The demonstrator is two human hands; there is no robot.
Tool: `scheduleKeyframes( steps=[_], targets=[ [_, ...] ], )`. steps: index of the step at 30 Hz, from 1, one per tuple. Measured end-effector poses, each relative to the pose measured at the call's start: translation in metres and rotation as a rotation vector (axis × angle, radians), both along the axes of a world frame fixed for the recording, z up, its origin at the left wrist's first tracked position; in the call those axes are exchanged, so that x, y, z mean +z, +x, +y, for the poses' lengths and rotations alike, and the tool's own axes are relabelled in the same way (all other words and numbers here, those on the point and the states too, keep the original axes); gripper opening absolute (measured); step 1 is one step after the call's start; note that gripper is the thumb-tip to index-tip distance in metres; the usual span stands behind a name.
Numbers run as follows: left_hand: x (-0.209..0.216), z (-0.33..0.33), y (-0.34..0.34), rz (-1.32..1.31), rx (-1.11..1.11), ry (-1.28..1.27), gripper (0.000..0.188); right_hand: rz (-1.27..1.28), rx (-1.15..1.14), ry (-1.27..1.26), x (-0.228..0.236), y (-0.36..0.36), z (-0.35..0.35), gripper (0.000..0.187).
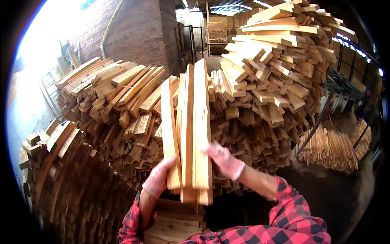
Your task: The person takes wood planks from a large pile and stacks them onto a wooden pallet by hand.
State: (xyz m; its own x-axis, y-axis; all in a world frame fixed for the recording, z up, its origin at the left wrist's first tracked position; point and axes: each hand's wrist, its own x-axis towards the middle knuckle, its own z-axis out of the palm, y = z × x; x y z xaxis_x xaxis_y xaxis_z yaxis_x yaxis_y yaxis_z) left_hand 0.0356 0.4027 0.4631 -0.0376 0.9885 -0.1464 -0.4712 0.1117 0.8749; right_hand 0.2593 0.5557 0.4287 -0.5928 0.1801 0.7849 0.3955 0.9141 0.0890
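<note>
A loose bundle of planks, best squeezed from both sides

The bundle of planks [187, 130] stands lengthwise between the person's hands, in front of the large right-hand stack [280, 85] and the lower left-hand stack [109, 95]. The left hand [157, 179] grips its left edge near the lower end; the right hand [224, 162], slightly blurred, clasps the right edge a little higher. How far the fingers curl behind is hidden, and whether the lower ends rest on the boards [174, 223] below cannot be told

Each plank looks stiff and sturdy; together they are probably fairly heavy and top-heavy when held this low. The sawn faces should give decent friction, though splinters seem likely. Being separate, with uneven ends and the leftmost plank slightly splayed, the pieces could slide, so firm inward pressure on both outer edges, nearer mid-length, would suit best
</note>
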Motion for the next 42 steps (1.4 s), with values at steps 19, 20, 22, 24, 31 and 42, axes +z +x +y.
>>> scheduleKeyframes(
  steps=[19,20,22,24,31,42],
  targets=[
    [-0.125,-0.241,-0.037,0.522,0.657,-0.160,0.061,-0.150,0.859,-1.907,-0.146,-0.137,-0.204,0.089],
    [-0.147,-0.266,-0.038,0.478,0.678,-0.121,0.061,-0.198,0.896,-1.928,-0.153,-0.146,-0.218,0.088],
    [-0.197,-0.319,-0.037,0.658,0.654,-0.168,0.061,-0.433,0.828,-1.774,-0.180,-0.153,-0.248,0.088],
    [-0.241,-0.358,-0.025,0.663,0.598,-0.292,0.062,-0.583,0.765,-1.647,-0.231,-0.158,-0.271,0.089],
    [-0.365,-0.409,-0.010,0.907,0.682,-0.502,0.039,-0.657,0.689,-1.599,-0.371,-0.174,-0.322,0.089],
    [-0.576,-0.462,0.001,-0.940,1.080,-0.038,0.029,-0.883,0.444,-1.666,-0.332,-0.159,-0.319,0.101]
  ],
)
